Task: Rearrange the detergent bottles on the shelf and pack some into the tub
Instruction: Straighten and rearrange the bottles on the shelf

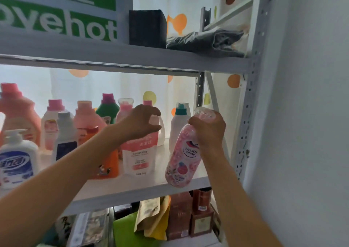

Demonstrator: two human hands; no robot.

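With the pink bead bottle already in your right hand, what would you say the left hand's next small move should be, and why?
Probably close the left hand on the top of the pink-and-white pouch. Its fingers are spread and curved just above the pouch, holding nothing, while the right hand grips the pink bead bottle, tilted over the shelf edge.

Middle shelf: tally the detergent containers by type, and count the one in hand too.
Opaque capped bottles: 8
Clear pink bead bottles: 2, the second gripped by the right hand
Pump bottle: 1
Refill pouch: 1
Total: 12
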